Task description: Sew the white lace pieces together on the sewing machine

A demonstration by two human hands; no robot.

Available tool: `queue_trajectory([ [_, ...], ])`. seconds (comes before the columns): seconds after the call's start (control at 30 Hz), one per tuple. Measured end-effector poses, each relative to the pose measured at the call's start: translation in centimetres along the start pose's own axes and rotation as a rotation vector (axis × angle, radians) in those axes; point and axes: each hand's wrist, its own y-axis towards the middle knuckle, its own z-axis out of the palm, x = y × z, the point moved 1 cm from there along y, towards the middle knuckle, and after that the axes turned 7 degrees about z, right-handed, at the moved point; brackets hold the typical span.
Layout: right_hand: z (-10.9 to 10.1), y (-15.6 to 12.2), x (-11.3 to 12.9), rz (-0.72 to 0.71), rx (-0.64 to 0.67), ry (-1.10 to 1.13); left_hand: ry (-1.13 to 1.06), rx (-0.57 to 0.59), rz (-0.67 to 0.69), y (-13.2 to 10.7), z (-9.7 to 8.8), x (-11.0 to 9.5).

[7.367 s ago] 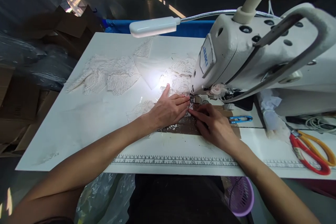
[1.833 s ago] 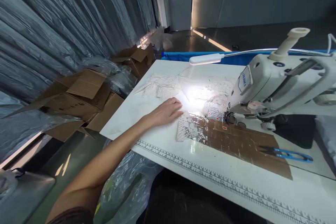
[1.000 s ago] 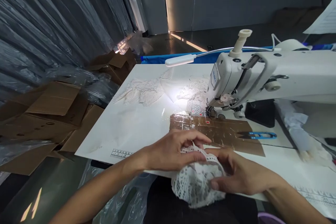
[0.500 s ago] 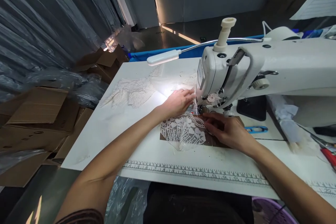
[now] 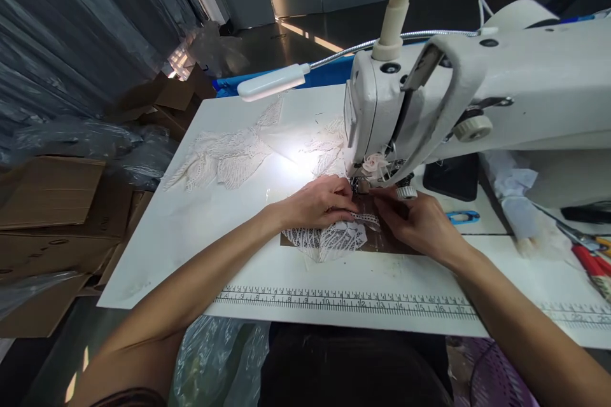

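A white sewing machine stands over the table, its presser foot down between my hands. My left hand lies just left of the foot, thumb and fingers closed on a piece of white lace. The lace fans out toward me over a brown plate, and a narrow lace edge runs to the right from under my fingers. To the right of the foot, my right hand has its fingers curled together low over the plate. What its fingertips hold is hidden.
More lace pieces lie at the back left under a lamp. A ruler strip runs along the front edge. A blue thread snipper, a black pad and red-handled scissors lie right. Cardboard boxes stand left.
My left hand has moved from flat beside the machine head down onto the lace and closed, covering more of it. My right hand stays by the foot. The view has shifted slightly.
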Motion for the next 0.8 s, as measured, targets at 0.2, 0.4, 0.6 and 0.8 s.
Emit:
queue_trajectory([
  [0.2,0.0,-0.6,1.1,-0.079,0.094,0.126,0.022,0.027,-0.072,-0.3,-0.6,-0.5],
  [0.4,1.4,-1.1,2.6,-0.210,0.094,-0.019,0.192,0.113,-0.095,-0.5,-1.8,-2.1],
  [0.6,1.7,-1.1,3.3,-0.135,0.177,0.141,0.105,0.057,-0.075,-0.8,-2.5,-2.4],
  [0.8,1.3,-1.8,3.2,0.033,0.384,0.344,-0.303,-0.107,-0.176,-2.7,-3.1,-1.8],
])
